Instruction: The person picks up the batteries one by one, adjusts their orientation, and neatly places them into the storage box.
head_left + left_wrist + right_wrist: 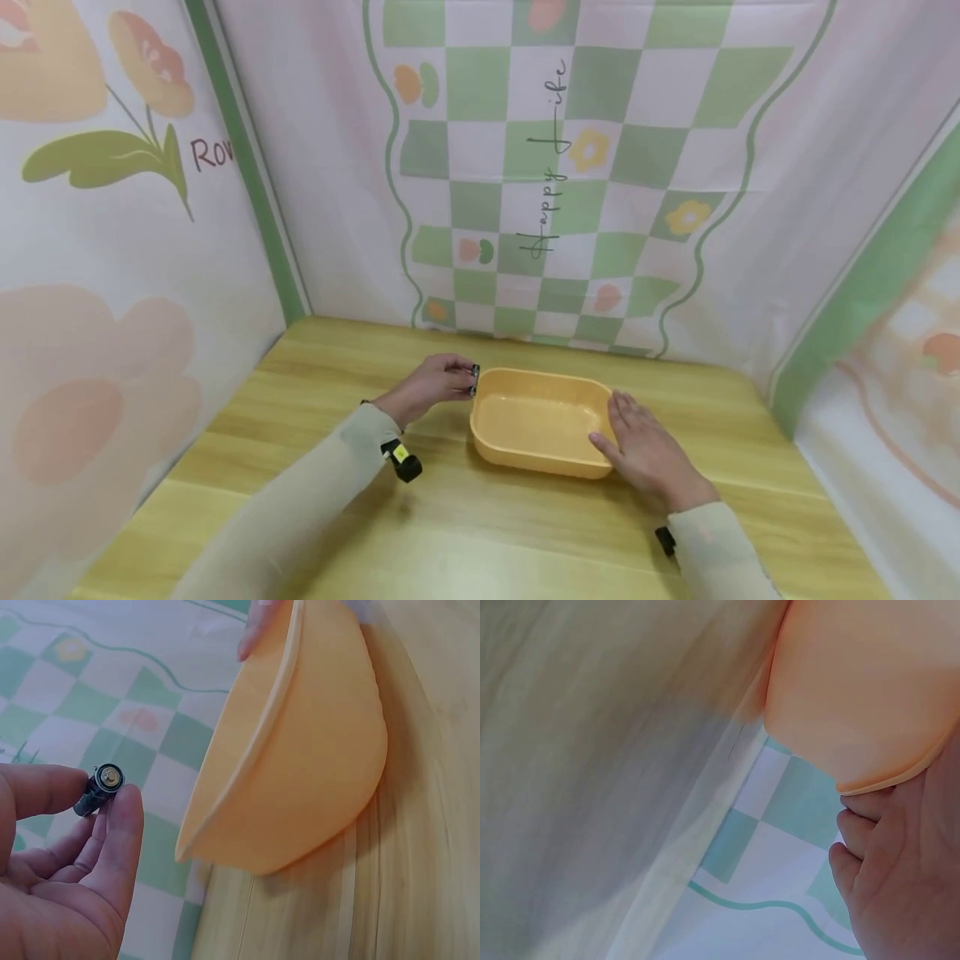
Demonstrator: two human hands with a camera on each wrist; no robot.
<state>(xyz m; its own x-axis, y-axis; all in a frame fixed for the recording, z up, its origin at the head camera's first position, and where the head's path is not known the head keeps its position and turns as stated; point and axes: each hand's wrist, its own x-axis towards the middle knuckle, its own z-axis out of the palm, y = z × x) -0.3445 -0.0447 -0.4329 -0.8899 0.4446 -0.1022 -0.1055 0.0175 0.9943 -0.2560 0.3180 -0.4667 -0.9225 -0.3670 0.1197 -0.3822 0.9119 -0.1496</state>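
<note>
My left hand [429, 390] pinches a small dark battery [99, 789] between thumb and fingertips; its metal end with a round contact shows in the left wrist view. In the head view the battery overlaps the left end of a yellow plastic basin [543, 462], close by its rim. The basin is shallow, with rounded corners, upright on the table, and nothing shows inside it. At the basin's right end my right hand [651, 450] rests against the rim, fingers extended and thumb reaching over the edge. Part of its palm fills the corner of the right wrist view.
The wood-grain table [465, 533] carries the basin near its back half. Behind it hangs a green and white checked cloth [525, 208], and printed panels stand at both sides. A black wrist device [403, 461] hangs under the left sleeve.
</note>
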